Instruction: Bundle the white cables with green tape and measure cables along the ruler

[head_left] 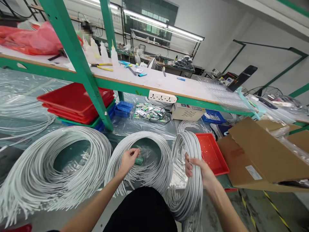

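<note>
My right hand point(201, 169) is wrapped round a thick coil of light grey cable point(194, 193), held partly upright at the bench's front edge. Over the middle cable coil point(156, 145), my left hand point(129, 161) has its thumb and fingers pinched together; whatever is between them is too small to make out. Just beside those fingertips, inside the coil's ring, a small green roll point(139, 160) lies on clear plastic. Another large cable coil point(96, 145) rests flat on the left, its many cut ends fanned toward me.
Stacked red trays point(70, 100) stand behind the left coil. A green post point(83, 71) rises from the bench. A shelf with a power strip point(162, 96) crosses above. A red tray point(212, 154) and open cardboard box point(265, 154) are at the right.
</note>
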